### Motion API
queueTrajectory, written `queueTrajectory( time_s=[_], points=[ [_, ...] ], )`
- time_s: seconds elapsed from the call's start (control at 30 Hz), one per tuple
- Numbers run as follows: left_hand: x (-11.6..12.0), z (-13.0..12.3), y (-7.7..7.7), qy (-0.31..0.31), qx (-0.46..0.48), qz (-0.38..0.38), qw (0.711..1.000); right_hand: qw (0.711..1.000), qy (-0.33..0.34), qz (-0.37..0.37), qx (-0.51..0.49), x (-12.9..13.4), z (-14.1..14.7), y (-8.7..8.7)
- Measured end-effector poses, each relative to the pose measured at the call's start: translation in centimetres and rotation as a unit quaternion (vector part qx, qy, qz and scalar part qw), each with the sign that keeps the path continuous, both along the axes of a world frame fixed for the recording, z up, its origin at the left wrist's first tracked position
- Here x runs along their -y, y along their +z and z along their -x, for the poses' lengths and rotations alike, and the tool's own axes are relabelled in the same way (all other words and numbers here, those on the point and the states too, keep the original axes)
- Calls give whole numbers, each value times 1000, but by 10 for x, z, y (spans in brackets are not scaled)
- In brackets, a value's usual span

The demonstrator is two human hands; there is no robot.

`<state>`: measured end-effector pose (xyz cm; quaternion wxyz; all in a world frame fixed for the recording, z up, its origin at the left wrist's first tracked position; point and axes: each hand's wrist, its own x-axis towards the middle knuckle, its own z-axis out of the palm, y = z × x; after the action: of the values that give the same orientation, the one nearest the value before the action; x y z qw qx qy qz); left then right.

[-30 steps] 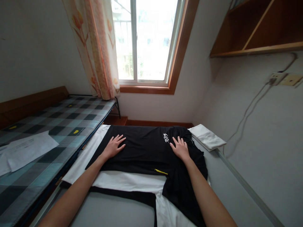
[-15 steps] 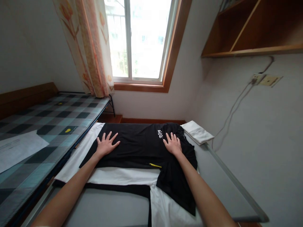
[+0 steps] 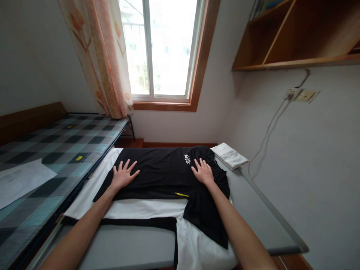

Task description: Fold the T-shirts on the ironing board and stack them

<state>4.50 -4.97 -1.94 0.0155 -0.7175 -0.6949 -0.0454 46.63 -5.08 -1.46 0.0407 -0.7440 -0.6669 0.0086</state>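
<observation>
A black T-shirt with white lettering and a small yellow strip lies spread over a white garment, whose edges stick out at the left and the near side. Another black edge shows beneath the white one. My left hand rests flat on the black T-shirt toward its left end, fingers spread. Near the lettering, my right hand presses flat on the same shirt, fingers apart. Neither hand grips the cloth. The black sleeve hangs toward me beside my right forearm.
The clothes lie on a grey table. A folded white cloth sits at its far right corner. On the left stands a bed with a checkered mattress and a paper sheet. A wooden shelf hangs above an outlet with a cable.
The whole view has shifted slightly, with the scene sliding a little left. Both hands stay flat on the black T-shirt in nearly the same places.
</observation>
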Motion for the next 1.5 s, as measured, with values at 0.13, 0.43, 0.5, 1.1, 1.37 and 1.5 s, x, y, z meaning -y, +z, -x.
queueTrajectory(
  time_s=[0.13,0.43,0.5,1.1,1.37,1.5],
  points=[
    [9,0,-1,-6,8,-22,1000,998,28,-30,-55,1,-11,-5],
    [7,-1,-3,-141,68,-97,983,957,82,-163,-225,-3,-68,-16],
    [4,-1,-5,-154,81,-71,982,970,70,-137,-190,-3,-70,-19],
    [30,-81,19,-391,255,-31,884,890,-30,-323,-322,9,-120,-1],
    [46,-182,45,-548,243,58,798,876,-50,-322,-357,5,-122,-13],
    [48,-206,53,-582,205,85,782,872,-45,-327,-362,4,-121,-14]
  ],
)
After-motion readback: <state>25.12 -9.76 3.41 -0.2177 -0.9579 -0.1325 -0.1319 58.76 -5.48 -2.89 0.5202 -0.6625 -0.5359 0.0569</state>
